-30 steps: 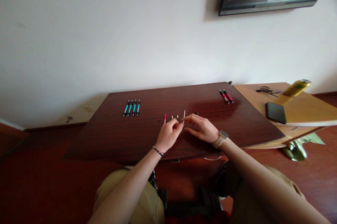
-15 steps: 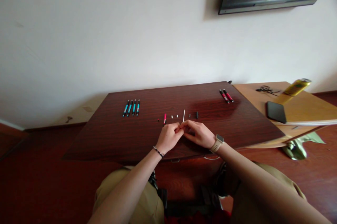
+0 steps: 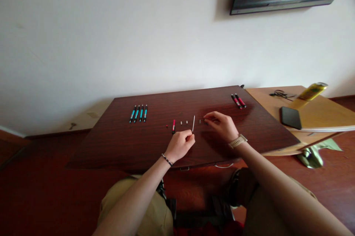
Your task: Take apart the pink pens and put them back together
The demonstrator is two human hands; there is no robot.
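My left hand [image 3: 181, 143] is closed above the near part of the dark table, and whatever its fingers hold is hidden. Just beyond it lie a pink-and-black pen barrel [image 3: 173, 126] and a thin white ink refill [image 3: 193, 122]. My right hand [image 3: 220, 123] reaches over the table with thumb and fingertips closed around a short black pen piece, mostly covered by the fingers. A small grey spring-like part [image 3: 200, 121] lies left of those fingertips. Two small white parts [image 3: 184, 122] and a tiny red part [image 3: 166, 125] lie in the same row.
Several blue-and-black pens [image 3: 138, 113] lie side by side at the left on the table [image 3: 161, 99]. Two pink-and-black pens [image 3: 238, 101] are at the far right. A lighter side table [image 3: 330, 112] carries a phone [image 3: 290, 117], a black cable [image 3: 281, 94] and a yellow can [image 3: 312, 92].
My right hand has parted from my left and moved right and away from me, onto the black pen piece. The left hand stays nearly in place, still closed.
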